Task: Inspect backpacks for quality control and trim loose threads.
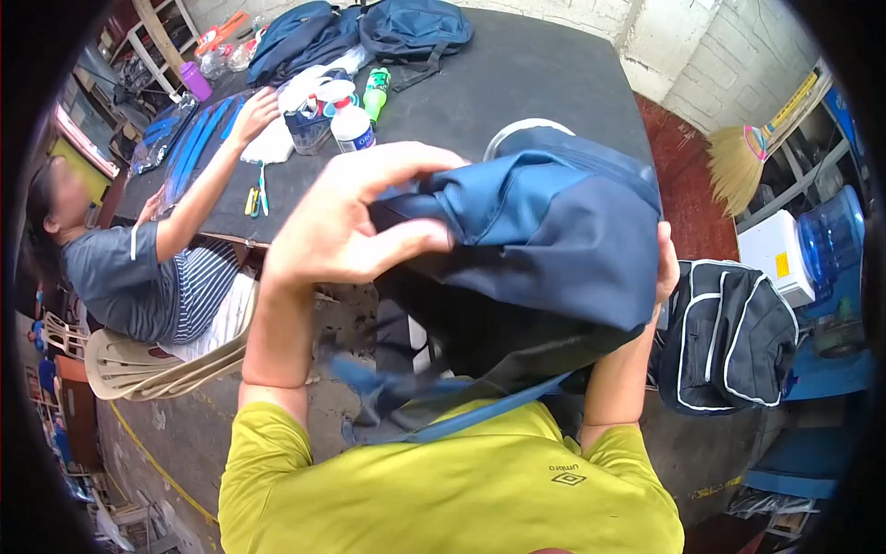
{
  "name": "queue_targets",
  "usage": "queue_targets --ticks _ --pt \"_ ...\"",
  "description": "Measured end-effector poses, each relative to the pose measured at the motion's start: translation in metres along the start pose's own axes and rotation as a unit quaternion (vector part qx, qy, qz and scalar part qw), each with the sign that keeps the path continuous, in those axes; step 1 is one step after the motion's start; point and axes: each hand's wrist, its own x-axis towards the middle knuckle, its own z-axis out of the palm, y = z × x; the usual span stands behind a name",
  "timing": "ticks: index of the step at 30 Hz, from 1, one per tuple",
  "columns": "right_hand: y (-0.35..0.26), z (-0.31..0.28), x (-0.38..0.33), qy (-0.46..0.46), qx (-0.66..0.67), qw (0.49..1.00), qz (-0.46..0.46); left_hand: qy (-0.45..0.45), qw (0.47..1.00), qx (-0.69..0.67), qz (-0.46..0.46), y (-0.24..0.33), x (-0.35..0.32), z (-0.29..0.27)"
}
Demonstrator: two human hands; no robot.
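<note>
A dark blue backpack (591,245) is held up in front of my chest, its fabric creased and its dark underside turned toward me. Its blue straps dangle over my lap and look blurred. My left hand (346,217) pinches the folded fabric at the left, thumb below and fingers above. On the far right side, my right hand (668,263) grips the edge, with most of its fingers hidden by the fabric. Just beyond my left hand stands a white bottle (352,127) with a red cap.
Across the dark table (544,55) lie more blue backpacks (415,32), a green bottle (376,92) and blue strips (198,143). A co-worker (129,268) sits at the left, reaching over it. At my right are a black bag (729,337) with white piping and a broom (743,157).
</note>
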Motion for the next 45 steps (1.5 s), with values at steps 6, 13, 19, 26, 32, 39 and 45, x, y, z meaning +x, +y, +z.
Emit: queue_targets --ticks 6,13,19,26,32,39,45 --pt "0.079 -0.073 0.016 -0.097 0.75 0.647 -0.099 0.096 0.947 -0.266 -0.152 -0.019 0.011 0.017" --pt "0.083 -0.081 0.015 -0.098 0.735 0.664 -0.094 -0.033 0.913 -0.28 -0.295 -0.046 0.036 0.036" --pt "0.084 -0.077 0.026 -0.101 0.72 0.681 -0.083 -0.158 0.956 -0.216 -0.123 -0.035 0.071 -0.01" --pt "0.088 -0.074 0.038 -0.101 0.701 0.703 -0.068 -0.325 0.936 -0.121 -0.066 -0.006 0.116 0.013" --pt "0.088 -0.069 0.047 -0.104 0.686 0.718 -0.059 -0.307 0.894 -0.308 -0.109 -0.006 0.11 0.015" --pt "0.09 -0.066 0.046 -0.097 0.665 0.739 -0.05 -0.306 0.897 -0.305 -0.092 -0.004 0.117 0.046" --pt "0.089 -0.055 0.051 -0.104 0.647 0.755 -0.036 -0.297 0.946 -0.095 -0.087 -0.038 0.11 0.12"
